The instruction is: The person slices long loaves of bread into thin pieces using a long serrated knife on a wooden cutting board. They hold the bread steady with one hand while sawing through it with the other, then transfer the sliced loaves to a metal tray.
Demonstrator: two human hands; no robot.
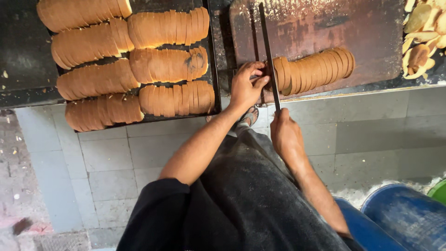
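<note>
Right then, slicing was under way: the right hand (284,135) had its grip closed round the handle of a long knife (269,56), blade standing across the near end of the loaf (313,69) on the worn cutting board (325,28). The left hand (246,86) pinched the end slice, fingers touching the blade. By my judgement, the stroke called for a straight draw, keeping fingertips clear. Room was tight leftward, the tray (214,69) of sliced loaves (132,62) sitting just beside; the board's front edge lay near.

Blade (269,56) top cut by edge — handle hidden inside right hand (285,135).
</note>
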